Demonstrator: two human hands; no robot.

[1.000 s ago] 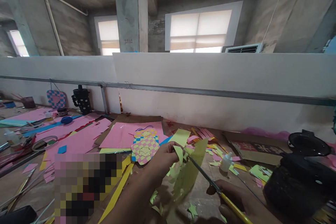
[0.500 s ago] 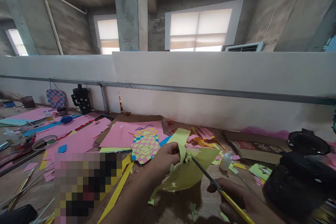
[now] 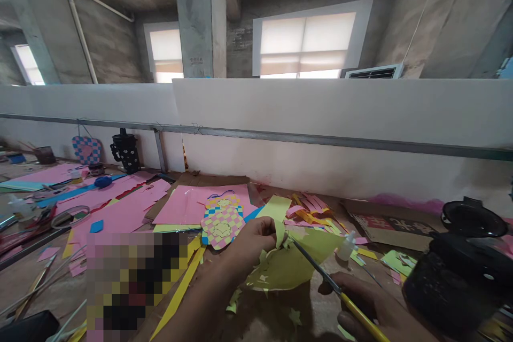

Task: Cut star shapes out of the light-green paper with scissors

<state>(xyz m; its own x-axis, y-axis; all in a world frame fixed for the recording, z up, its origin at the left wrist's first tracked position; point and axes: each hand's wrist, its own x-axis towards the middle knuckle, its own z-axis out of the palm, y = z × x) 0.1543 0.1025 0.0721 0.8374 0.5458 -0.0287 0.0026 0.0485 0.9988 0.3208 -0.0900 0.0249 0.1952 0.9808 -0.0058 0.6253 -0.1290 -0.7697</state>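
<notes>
My left hand (image 3: pixel 250 243) pinches a yellow-green paper sheet (image 3: pixel 290 264) with star-shaped holes, held low over the table. My right hand (image 3: pixel 368 310) grips yellow-handled scissors (image 3: pixel 332 286), whose blade tips touch the sheet's upper edge beside my left thumb. A small cut-out green star (image 3: pixel 295 318) lies on the table below the sheet. A woven pink, yellow and blue checkered paper piece (image 3: pixel 222 223) rests just left of my left hand.
Pink sheets (image 3: pixel 188 206) and coloured strips (image 3: pixel 308 211) litter the table. A small glue bottle (image 3: pixel 347 246) stands right of the sheet. A black pot with lid (image 3: pixel 460 272) sits at right. A white partition (image 3: pixel 320 133) backs the table. A black lantern (image 3: pixel 125 150) stands at far left.
The yellow-green sheet has swung from hanging upright to lying nearly flat over the table. Both hands stay in place, with the scissors at the sheet's edge.
</notes>
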